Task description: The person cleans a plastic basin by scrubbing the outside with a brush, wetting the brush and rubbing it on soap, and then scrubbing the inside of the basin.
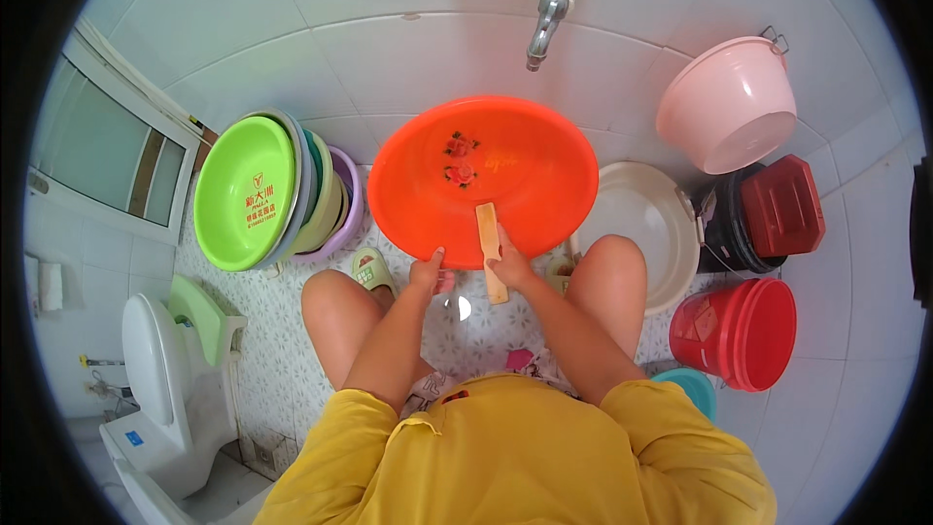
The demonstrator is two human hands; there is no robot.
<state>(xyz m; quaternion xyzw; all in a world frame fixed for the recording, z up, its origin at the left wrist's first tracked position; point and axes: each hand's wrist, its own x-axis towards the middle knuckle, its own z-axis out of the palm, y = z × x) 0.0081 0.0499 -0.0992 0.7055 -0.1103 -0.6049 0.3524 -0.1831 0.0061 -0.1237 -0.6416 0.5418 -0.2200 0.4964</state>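
Observation:
A large orange-red basin (408, 185) with printed red flowers stands tilted before me, its open side facing me. My left hand (430, 274) is closed on its near rim, thumb on the inside and fingers underneath. A narrow, flat wooden board (488, 233) crosses the near rim, its upper end inside the basin and its lower end sticking out toward me. My right hand (510, 262) grips this board at the rim from the right. Whether its hidden fingers also hold the basin, I cannot tell.
Left stand stacked basins, a green one (219, 224) foremost, and a white toilet (146, 360). A tap (549, 24) juts from the wall above. Rightward are a cream basin (651, 282), a hanging pink bucket (729, 97), a red bucket (700, 331) and a teal basin (692, 391).

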